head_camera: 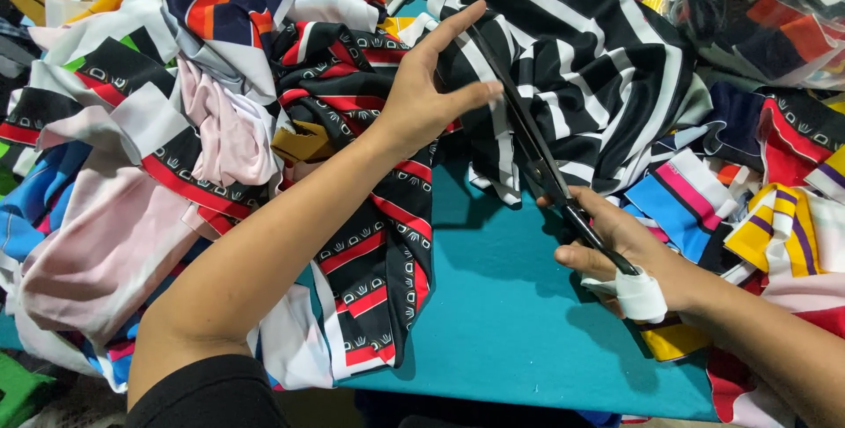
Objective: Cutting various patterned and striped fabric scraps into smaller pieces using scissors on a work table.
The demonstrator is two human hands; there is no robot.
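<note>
- The left hand [429, 93] sits at upper centre of the frame, palm down and fingers spread open, pressing flat on the black-and-white striped fabric [581, 84]. It grips nothing; the index finger points toward the top of the frame and the thumb [471, 93] lies just beside the scissor blades.
- The right hand [629, 256] is at lower right, fingers closed around the handles of the black scissors [537, 151]. A white bandage [641, 294] wraps one finger of this hand.
- The scissors run diagonally from the right hand up toward the left index fingertip. The blades lie across the striped fabric, touching it; how far the blades are parted cannot be told.
- The striped fabric occupies the upper centre to upper right, its lower edge hanging over the bare surface between the two hands.
- The surface is a teal table [510, 322], exposed at lower centre. The room beyond the table is not visible.
- Count: two hands, one pair of scissors, one bandage, one striped piece under the blades.
- A black-and-red patterned fabric [378, 252] lies under the left forearm. Pink fabric [106, 252] fills the left of the frame. Yellow-and-purple striped scraps [779, 230] lie at right. The scraps in the heaps are too many and too tangled to count.
</note>
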